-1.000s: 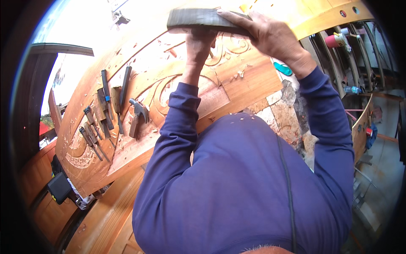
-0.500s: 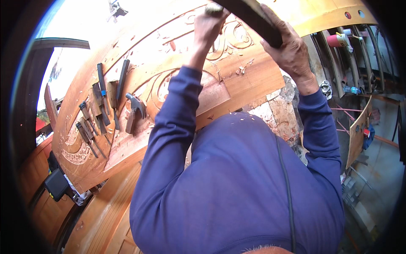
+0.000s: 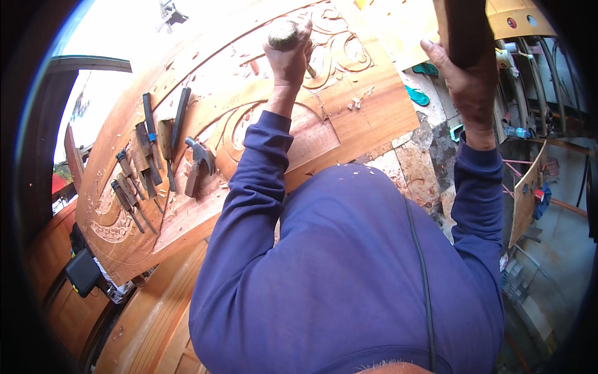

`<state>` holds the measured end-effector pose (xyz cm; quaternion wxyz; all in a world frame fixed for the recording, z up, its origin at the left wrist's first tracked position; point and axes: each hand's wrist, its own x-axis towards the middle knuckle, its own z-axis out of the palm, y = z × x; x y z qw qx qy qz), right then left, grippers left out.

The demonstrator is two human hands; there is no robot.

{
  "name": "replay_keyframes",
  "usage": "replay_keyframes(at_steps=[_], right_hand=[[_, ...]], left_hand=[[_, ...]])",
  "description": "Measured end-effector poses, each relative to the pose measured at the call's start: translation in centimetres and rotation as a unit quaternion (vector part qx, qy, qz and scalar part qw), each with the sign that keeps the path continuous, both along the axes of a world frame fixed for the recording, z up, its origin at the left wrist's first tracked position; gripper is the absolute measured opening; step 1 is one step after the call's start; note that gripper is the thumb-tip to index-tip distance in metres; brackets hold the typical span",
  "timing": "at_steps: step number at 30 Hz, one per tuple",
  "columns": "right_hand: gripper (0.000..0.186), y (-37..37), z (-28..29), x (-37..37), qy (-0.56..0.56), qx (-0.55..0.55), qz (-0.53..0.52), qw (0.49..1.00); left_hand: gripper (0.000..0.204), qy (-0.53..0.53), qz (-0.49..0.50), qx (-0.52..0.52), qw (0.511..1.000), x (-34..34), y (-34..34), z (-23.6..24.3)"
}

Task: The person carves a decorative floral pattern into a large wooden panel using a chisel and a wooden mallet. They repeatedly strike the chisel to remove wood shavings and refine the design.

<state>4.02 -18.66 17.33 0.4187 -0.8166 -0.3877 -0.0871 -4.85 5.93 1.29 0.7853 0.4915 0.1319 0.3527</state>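
My left hand (image 3: 288,57) is clenched around a chisel (image 3: 283,34) with a rounded wooden butt, its blade set against the carved scrollwork of a large reddish wooden panel (image 3: 367,112). My right hand (image 3: 468,81) grips a dark wooden mallet (image 3: 464,28), raised upright above and to the right of the panel, apart from the chisel. My blue sleeves and torso hide the panel's near edge.
Several chisels (image 3: 146,149) and a claw hammer (image 3: 199,163) lie in a row on the panel's left part, among wood chips. A dark device (image 3: 83,272) sits at lower left. Turquoise sandals (image 3: 418,95) lie on the stone floor to the right, beside boards and clutter.
The mallet lay flat over the chisel, then swung up and to the right until it stands upright. My left hand has kept the chisel on the carving.
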Motion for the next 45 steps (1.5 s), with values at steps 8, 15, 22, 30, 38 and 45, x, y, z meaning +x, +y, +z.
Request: replay_keyframes(at_steps=[8,15,22,30,38,45], right_hand=[[0.041,2.3,4.3,-1.8,-0.032,0.105,-0.037,0.993],[0.034,2.3,7.3,-0.1,-0.139,0.207,0.007,0.968],[0.024,-0.5,0.8,6.4,-0.432,-0.193,-0.176,0.863],[0.076,4.7,-2.6,1.1,-0.111,-0.123,0.107,0.98],[0.081,2.6,-4.4,-0.6,-0.089,-0.183,0.083,0.976],[0.086,0.9,-6.2,-2.1,0.066,-0.019,0.051,0.996]], left_hand=[[0.023,0.044,-0.076,0.0,0.996,2.3,1.8,-2.1],[0.01,0.065,-0.168,-0.059,0.982,2.8,2.9,-3.5],[0.027,0.053,-0.164,0.035,0.984,2.2,0.6,-0.1],[0.035,0.13,-0.132,0.207,0.961,1.2,1.4,-0.4],[0.028,-0.088,-0.094,-0.092,0.987,-2.6,2.7,-2.8],[0.026,-0.015,-0.073,-0.003,0.997,0.2,1.1,-0.7]])
